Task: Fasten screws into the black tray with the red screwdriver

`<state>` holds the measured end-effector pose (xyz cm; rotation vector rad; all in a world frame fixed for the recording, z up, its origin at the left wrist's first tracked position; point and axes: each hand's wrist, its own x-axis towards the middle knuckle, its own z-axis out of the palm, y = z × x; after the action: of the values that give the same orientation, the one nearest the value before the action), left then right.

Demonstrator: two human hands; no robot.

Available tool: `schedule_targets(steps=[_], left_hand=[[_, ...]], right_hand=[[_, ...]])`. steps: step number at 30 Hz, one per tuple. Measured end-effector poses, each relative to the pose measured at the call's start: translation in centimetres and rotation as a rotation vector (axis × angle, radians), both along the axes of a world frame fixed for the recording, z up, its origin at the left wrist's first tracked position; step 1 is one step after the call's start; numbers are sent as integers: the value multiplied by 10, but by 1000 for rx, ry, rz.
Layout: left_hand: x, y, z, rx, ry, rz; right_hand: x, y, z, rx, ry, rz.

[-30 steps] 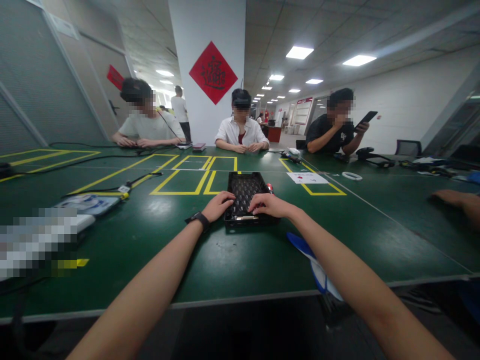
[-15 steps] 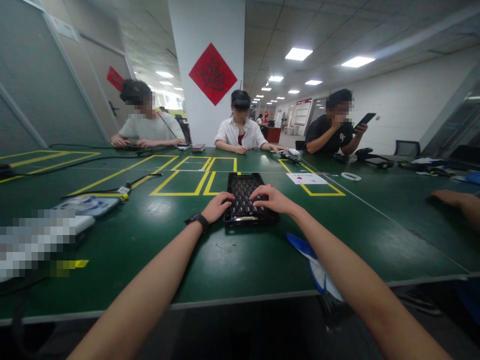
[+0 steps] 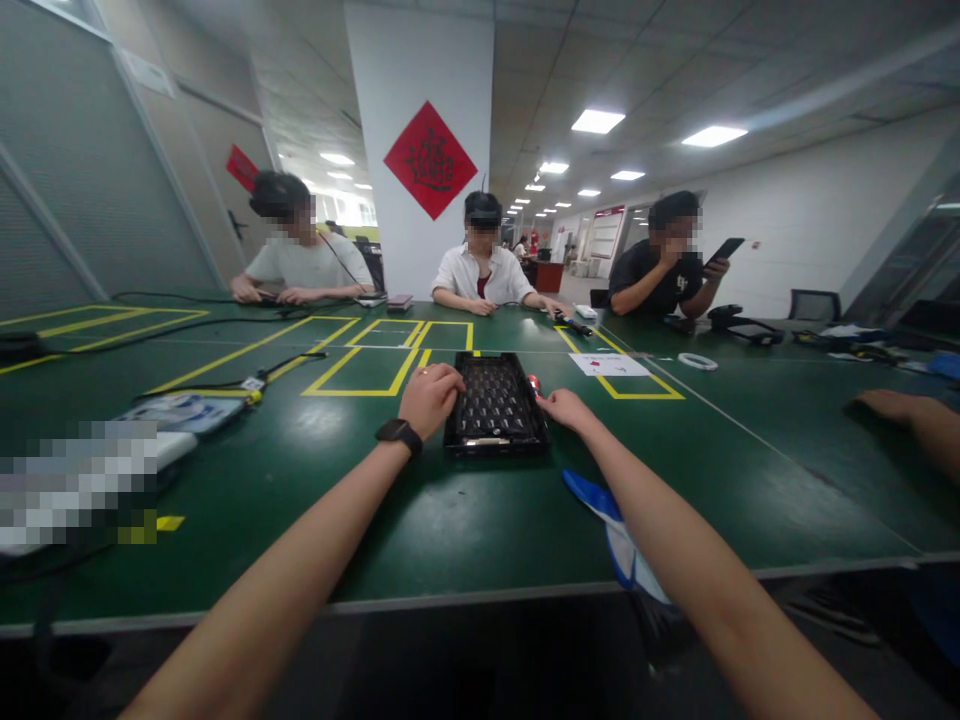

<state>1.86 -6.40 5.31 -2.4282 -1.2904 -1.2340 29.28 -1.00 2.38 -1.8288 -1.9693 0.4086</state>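
Observation:
A shallow black tray (image 3: 496, 450) lies on the green table in front of me, its floor patterned with rows of dark shapes and small bright marks. My left hand (image 3: 433, 397) is at its left edge, fingers bent over the rim. On the other side, my right hand (image 3: 566, 408) is low by the right edge, thumb and fingers drawn together at a small red object (image 3: 534, 386) with a pale end. The fingers partly hide that object, so its kind is unclear.
A blue and white cloth-like item (image 3: 611, 515) lies under my right forearm. A paper sheet (image 3: 609, 365), a white ring (image 3: 697, 361) and black cables (image 3: 225, 383) are on the table (image 3: 420, 540). Several people sit around it; another person's hand (image 3: 889, 405) rests at right.
My right hand has moved from above the tray to the red object at its right side. My left hand has curled further over the left rim.

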Motion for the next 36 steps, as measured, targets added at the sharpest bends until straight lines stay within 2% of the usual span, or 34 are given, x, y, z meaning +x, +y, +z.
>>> schedule_targets(steps=[3, 5, 9, 12, 14, 16, 17, 19, 23, 31, 36], left_hand=[[24, -7, 18, 35, 72, -19], [39, -8, 22, -11, 38, -34], [53, -7, 14, -214, -65, -96], [50, -5, 5, -358, -154, -228], [47, -4, 1, -465, -218, -314], [44, -4, -1, -551, -275, -376], [43, -3, -3, -578, -301, -396], [42, -2, -5, -613, -342, -426], [42, 1, -11, -646, -373, -453], [40, 2, -12, -669, -323, -565], [41, 6, -17, -634, -360, -542]], right_hand=[[2, -2, -1, -5, 3, 3], [2, -3, -1, 11, 37, -1], [-2, -3, 5, 102, 176, -30], [-16, -7, 15, 197, 308, -32], [-33, -15, 23, 234, 456, 28], [-52, -28, 28, 241, 810, 206], [-61, -34, 29, 218, 913, 288], [-76, -47, 30, 185, 1012, 377], [-87, -59, 27, 197, 1026, 397], [-87, -57, 21, 222, 1108, 464], [-89, -56, 21, 285, 1101, 475]])
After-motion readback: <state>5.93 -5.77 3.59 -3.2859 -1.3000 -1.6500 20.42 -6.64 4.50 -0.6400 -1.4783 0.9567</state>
